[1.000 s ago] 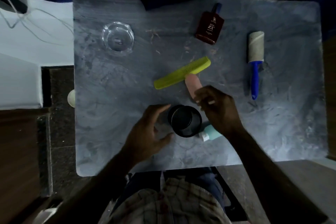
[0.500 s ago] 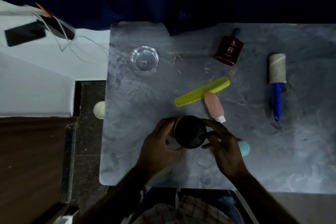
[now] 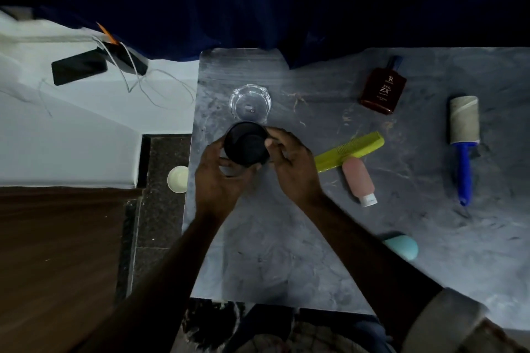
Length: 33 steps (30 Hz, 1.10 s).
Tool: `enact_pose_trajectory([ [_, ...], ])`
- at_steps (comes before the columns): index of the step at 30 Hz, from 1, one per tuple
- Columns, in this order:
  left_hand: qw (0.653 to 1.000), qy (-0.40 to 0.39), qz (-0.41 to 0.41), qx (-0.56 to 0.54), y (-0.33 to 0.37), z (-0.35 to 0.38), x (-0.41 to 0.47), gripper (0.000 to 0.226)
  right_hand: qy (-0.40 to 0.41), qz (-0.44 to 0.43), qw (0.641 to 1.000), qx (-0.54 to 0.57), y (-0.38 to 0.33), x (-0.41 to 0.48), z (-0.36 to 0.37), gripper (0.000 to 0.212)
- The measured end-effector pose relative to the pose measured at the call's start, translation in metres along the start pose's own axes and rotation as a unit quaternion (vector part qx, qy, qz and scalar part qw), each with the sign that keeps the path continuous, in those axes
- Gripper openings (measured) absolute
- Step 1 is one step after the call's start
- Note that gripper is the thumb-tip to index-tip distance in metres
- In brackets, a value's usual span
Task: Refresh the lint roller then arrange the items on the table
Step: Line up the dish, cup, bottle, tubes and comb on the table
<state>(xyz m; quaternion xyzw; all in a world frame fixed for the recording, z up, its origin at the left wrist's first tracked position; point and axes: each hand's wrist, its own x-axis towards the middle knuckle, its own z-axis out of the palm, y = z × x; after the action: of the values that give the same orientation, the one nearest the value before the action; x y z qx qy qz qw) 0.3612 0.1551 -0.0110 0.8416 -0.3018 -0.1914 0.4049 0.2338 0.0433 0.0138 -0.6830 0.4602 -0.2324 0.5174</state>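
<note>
Glass ashtray (image 3: 250,102) just beyond black cup (image 3: 246,144)

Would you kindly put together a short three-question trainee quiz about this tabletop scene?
1. True or false: both hands grip the black cup.
2. Which item touches the green comb? A) pink bottle B) lint roller C) perfume bottle
3. Fill in: the clear glass dish sits just beyond the ____.

Key: 1 true, left hand and right hand each hold a side; 2 A; 3 black cup.
</note>
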Motion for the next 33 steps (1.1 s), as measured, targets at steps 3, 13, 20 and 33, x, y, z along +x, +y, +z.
enact_pose_trajectory([
  [3,1.000,-0.005,-0.007,-0.010,-0.005,0.004,-0.001,0.084,-0.009,-0.002,1.000,-0.022,0.003,0.004,0.005,0.033],
  [13,0.998,0.020,-0.044,-0.052,-0.010,0.011,-0.023,0.083,-0.037,-0.014,0.998,-0.053,0.002,-0.004,0.005,0.032],
  [20,0.998,0.027,-0.041,-0.038,-0.011,0.013,-0.024,0.079,-0.050,-0.005,0.997,-0.053,0.001,-0.003,0.002,0.032],
  [33,0.995,0.054,0.048,-0.071,0.020,-0.010,-0.067,0.042,0.192,0.154,0.953,-0.177,0.044,0.090,-0.169,0.025],
])
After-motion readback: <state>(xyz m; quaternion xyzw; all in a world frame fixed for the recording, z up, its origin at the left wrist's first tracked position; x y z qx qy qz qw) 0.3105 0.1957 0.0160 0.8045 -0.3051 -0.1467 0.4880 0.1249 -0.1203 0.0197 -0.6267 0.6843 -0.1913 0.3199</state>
